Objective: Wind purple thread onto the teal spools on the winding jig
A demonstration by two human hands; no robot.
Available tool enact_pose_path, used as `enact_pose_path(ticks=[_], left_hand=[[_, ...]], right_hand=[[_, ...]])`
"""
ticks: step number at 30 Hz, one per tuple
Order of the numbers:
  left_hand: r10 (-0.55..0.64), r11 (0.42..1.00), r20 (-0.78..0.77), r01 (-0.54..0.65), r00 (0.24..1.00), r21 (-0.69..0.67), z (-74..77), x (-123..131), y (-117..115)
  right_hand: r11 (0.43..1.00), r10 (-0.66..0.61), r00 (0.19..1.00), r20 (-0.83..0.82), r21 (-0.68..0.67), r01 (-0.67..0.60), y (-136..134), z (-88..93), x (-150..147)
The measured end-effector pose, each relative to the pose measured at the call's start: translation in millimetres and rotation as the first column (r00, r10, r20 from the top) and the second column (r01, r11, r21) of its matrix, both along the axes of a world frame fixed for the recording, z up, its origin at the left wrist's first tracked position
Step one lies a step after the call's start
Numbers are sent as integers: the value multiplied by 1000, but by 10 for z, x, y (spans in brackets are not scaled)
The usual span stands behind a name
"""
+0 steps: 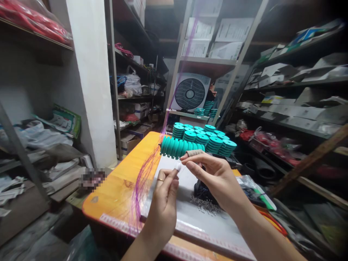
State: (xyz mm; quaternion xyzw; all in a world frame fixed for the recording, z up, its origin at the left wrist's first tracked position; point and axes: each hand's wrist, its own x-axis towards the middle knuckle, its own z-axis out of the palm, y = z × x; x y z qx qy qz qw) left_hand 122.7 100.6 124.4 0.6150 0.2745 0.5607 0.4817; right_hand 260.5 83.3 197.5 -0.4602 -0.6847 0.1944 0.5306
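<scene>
My left hand is raised over the orange table, thumb and forefinger pinched on a small white piece. My right hand meets it from the right, fingers closed near the same white piece, with a taped forefinger. Just behind the fingertips a row of teal spools lies on its side. Purple threads hang down from above past the spool row onto the table. Whether the threads are in my fingers I cannot tell.
Stacks of teal spools stand at the table's far end. A grey sheet carries a pile of small metal bits and a dark bag. Cluttered shelves line both sides; a white fan sits on the far shelf.
</scene>
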Motion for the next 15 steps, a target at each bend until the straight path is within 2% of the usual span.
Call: enact_pose_path(ticks=[6, 10, 13, 15], left_hand=[[107, 985, -51, -99, 993, 140, -40, -102, -5], [232, 948, -126, -195, 965, 252, -81, -202, -6], [271, 938, -164, -221, 949, 268, -88, -267, -13], [275, 936, -126, -235, 953, 262, -49, -292, -36]], right_hand=[[999, 23, 1000, 2, 32, -23, -26, 63, -62], [997, 49, 999, 22, 57, -50, -61, 95, -154], [994, 69, 997, 32, 84, -71, -66, 111, -209], [992, 77, 996, 34, 94, -80, -64, 118, -226]])
